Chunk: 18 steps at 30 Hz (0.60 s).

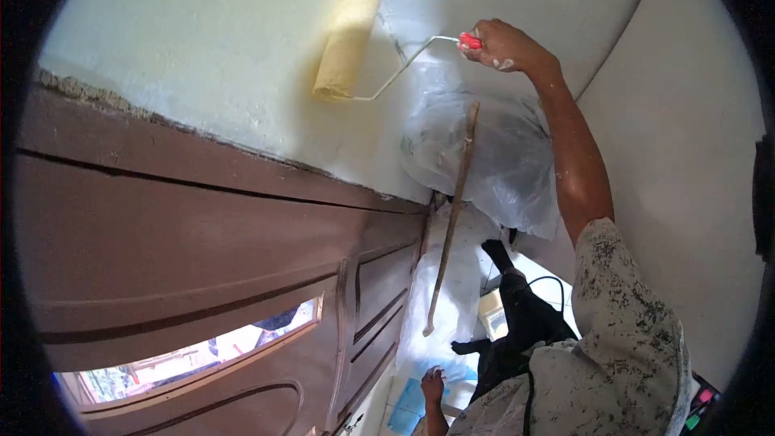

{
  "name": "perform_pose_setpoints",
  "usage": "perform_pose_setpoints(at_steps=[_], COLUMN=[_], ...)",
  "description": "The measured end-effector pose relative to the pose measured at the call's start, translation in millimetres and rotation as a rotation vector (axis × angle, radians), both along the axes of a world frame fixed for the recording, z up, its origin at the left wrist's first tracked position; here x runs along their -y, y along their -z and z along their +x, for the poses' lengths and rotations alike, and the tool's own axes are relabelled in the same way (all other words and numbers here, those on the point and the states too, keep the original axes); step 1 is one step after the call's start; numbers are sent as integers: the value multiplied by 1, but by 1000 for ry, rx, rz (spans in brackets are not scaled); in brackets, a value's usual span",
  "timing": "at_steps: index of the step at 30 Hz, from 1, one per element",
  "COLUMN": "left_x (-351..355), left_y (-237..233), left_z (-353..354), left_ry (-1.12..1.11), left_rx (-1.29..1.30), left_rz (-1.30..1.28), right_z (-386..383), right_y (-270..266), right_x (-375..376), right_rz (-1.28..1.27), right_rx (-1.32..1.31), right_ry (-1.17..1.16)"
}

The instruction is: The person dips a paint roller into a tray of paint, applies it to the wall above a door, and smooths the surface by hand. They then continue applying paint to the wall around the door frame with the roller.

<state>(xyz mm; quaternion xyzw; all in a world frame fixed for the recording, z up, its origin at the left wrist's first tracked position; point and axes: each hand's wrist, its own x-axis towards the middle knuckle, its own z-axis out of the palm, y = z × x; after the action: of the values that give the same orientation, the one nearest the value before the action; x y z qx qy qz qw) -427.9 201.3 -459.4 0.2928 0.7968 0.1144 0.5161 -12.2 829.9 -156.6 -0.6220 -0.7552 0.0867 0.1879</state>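
My right hand, spotted with white paint, grips the red handle of a paint roller. The roller's yellowish sleeve lies against the pale wall, above the brown door frame. Far lower, near the bottom edge, hangs my left hand. Its fingers look loosely curled, and nothing shows in them. A long wooden stick leans between my two hands, apart from both.
A brown panelled door with a narrow glass pane fills the lower left. Clear plastic sheeting covers something in the corner. More plastic lies on the floor, near a light blue item. A plain wall rises at the right.
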Motion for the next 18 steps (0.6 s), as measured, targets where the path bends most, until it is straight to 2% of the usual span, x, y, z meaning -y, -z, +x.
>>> perform_pose_setpoints(at_steps=[2,4,7,8,9,11,12,13,17,18], left_x=[-13,-23,-23,-19,-16,14,23,20,55,57], left_y=[-8,-13,-15,-13,-12,20,29,19,57,58], left_z=[8,11,17,16,13,2,0,2,-12,-14], left_ry=[-168,-148,-149,-160,-79,-66,-58,-51,-9,289], left_rx=[105,87,77,84,77,63,51,45,7,-129], left_rz=[147,152,144,129,141,97,45,-3,-47,69], right_z=[-4,-4,-1,1,3,8,8,9,4,2], right_y=[4,15,37,45,54,60,61,62,19,1], right_x=[6,5,-1,-6,-10,-12,-9,-6,-4,0], right_rz=[-77,-149,-423,-418,-376,-331,-202,-76,-25,-54], right_rx=[11,22,135,131,196,260,188,116,125,182], right_ry=[24,38,12,9,-36,-76,-68,-61,0,-12])
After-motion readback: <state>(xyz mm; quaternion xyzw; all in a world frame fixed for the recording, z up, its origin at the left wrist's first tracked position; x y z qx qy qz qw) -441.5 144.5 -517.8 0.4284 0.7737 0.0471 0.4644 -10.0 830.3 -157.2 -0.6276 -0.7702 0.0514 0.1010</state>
